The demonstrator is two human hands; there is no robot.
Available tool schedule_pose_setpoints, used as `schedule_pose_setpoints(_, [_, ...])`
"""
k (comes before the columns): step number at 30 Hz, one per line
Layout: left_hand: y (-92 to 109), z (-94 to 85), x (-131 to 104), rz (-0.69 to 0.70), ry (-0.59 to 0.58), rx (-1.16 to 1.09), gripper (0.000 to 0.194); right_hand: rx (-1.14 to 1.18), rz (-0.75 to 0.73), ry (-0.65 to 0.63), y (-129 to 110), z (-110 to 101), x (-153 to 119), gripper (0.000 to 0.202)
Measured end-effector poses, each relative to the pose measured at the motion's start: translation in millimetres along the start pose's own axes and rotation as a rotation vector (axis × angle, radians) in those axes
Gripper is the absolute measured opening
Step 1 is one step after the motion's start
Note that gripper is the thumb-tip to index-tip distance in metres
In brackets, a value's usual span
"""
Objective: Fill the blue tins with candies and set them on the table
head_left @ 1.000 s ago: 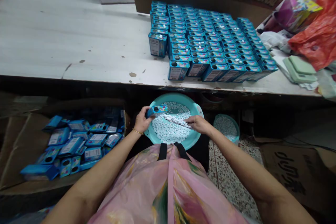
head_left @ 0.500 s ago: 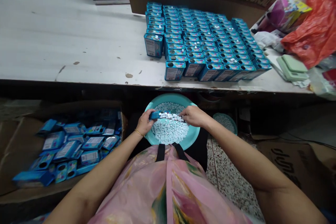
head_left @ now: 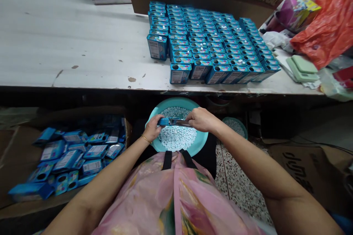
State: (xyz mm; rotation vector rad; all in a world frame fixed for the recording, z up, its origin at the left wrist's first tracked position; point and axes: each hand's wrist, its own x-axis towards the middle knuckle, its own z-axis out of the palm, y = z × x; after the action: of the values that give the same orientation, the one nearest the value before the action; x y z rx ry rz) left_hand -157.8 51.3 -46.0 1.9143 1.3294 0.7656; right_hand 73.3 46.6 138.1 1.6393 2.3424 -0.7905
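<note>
Fingers of my left hand (head_left: 152, 128) are closed around a small blue candy box (head_left: 164, 121), held over a turquoise basin (head_left: 203, 140). My right hand (head_left: 203, 119) grips a narrow scoop (head_left: 181, 122) by its right end. The scoop's other end meets the box's right end, and hardly any candies show in it. Below both hands, small white candies (head_left: 176, 138) fill much of the basin, which rests at my lap.
Rows of blue boxes (head_left: 201, 49) stand on the white table (head_left: 41, 51), some with white candies on top. A carton (head_left: 16, 158) of loose blue boxes lies at left. At right are a pale green scale (head_left: 302, 67), an orange bag (head_left: 328, 22) and a second basin (head_left: 244, 130).
Half a second ago the scoop was heaped with white candies against the box. Now the candies have gone from it, and it looks tilted toward the box. The camera view has shifted slightly.
</note>
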Motion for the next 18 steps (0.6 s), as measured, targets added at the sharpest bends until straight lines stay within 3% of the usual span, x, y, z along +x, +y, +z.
schedule_pose_setpoints(3, [2, -4.7, -2, -0.050, 0.055, 0.006, 0.037, 0.082, -0.032, 0.016, 22, -1, -11, 0.029])
schedule_pose_setpoints(5, [0, -11.0, -4, -0.100, 0.118, 0.018, 0.037, 0.154, -0.012, 0.040, 45, 13, -12, 0.032])
schedule_pose_setpoints(9, [-11, -20.4, -13, -0.184, 0.224, -0.019, 0.041, 0.070, 0.180, 0.024, 70, 85, 10, 0.033])
schedule_pose_setpoints(11, [-16, -19.8, -17, -0.210, 0.249, -0.056, 0.042, -0.032, 0.237, -0.015, 62, 129, 27, 0.034])
schedule_pose_setpoints(14, [-18, -15.6, -20, -0.228, 0.236, -0.088, 0.042, -0.045, 0.183, -0.066, 36, 179, 44, 0.038])
schedule_pose_setpoints(18, [-16, -13.2, -19, -0.238, 0.239, -0.095, 0.044, -0.002, 0.079, -0.145, 17, 206, 47, 0.036])
